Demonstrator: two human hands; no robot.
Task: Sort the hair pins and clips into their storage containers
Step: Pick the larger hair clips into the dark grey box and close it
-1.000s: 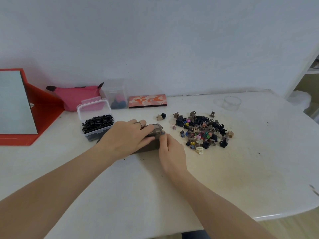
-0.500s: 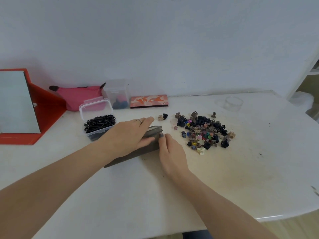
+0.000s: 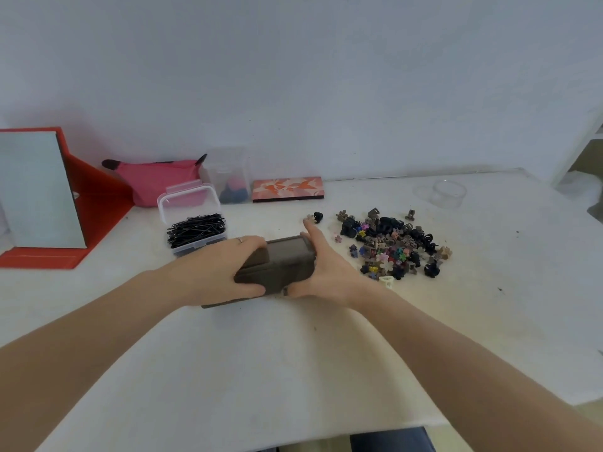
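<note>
A dark brown translucent box (image 3: 284, 262) sits at the middle of the white table (image 3: 293, 353), held between both hands. My left hand (image 3: 212, 272) grips its left part, fingers curled over the top and thumb on the near side. My right hand (image 3: 329, 272) clasps its right end, fingers along the far side and thumb at the near bottom edge. A pile of several small claw clips (image 3: 391, 247) in black, brown and bright colours lies to the right. An open clear box of black hair pins (image 3: 195, 230) stands just behind my left hand.
A red-framed mirror (image 3: 36, 190) stands at far left. Along the wall are a pink pouch (image 3: 156, 181), a clear tub (image 3: 230, 181) and an orange patterned case (image 3: 287, 188). A small clear round cup (image 3: 448, 193) sits at back right. Two stray clips (image 3: 317, 216) lie beyond my right fingertips.
My right hand moved from the box's near corner to clasp its right end. The box's upper part now stands higher and shows between the hands. The left hand shifted slightly left.
</note>
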